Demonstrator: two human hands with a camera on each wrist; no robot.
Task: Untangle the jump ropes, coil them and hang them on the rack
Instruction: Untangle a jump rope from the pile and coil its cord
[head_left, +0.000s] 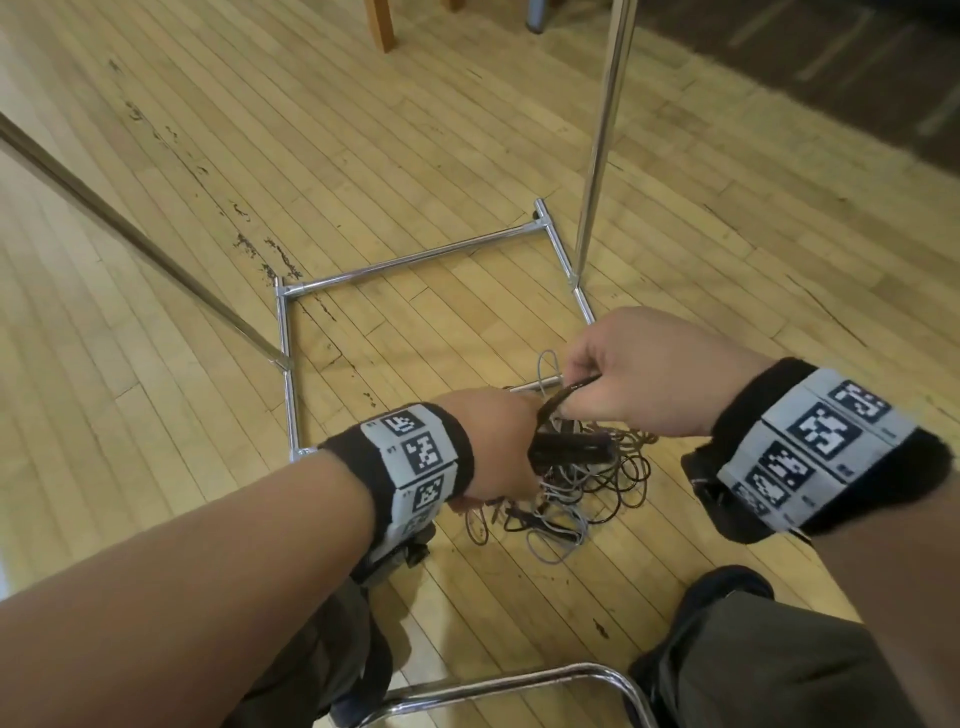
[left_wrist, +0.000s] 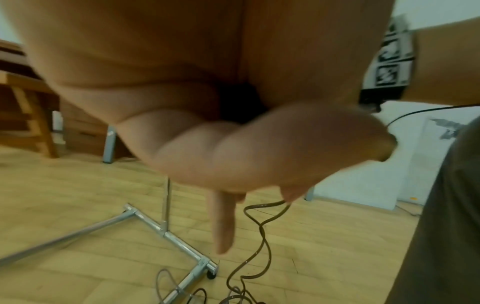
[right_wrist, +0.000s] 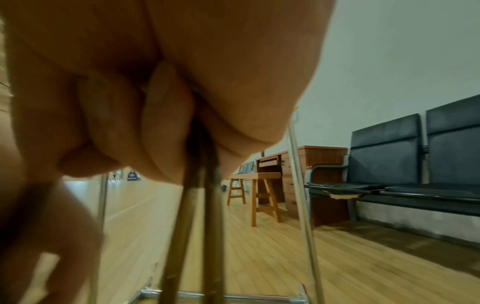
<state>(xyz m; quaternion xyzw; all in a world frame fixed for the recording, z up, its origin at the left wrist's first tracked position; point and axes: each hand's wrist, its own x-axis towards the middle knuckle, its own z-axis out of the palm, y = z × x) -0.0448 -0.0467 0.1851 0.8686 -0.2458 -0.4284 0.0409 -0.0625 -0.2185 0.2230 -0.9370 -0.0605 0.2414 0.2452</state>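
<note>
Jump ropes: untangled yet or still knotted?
Still knotted: jump ropes lie in one tangled heap on the floor while both hands pull strands.

Soft, even indoor light fills the head view; the wooden floor (head_left: 415, 156) is bright, with faint shadows and a pale sheen toward the upper left. Straight floorboards bow outward near the frame edges from the wide lens. The upper right corner falls dim. In both wrist views the hands loom large, blurred and out of focus at the top, and the background smears slightly with motion.
</note>
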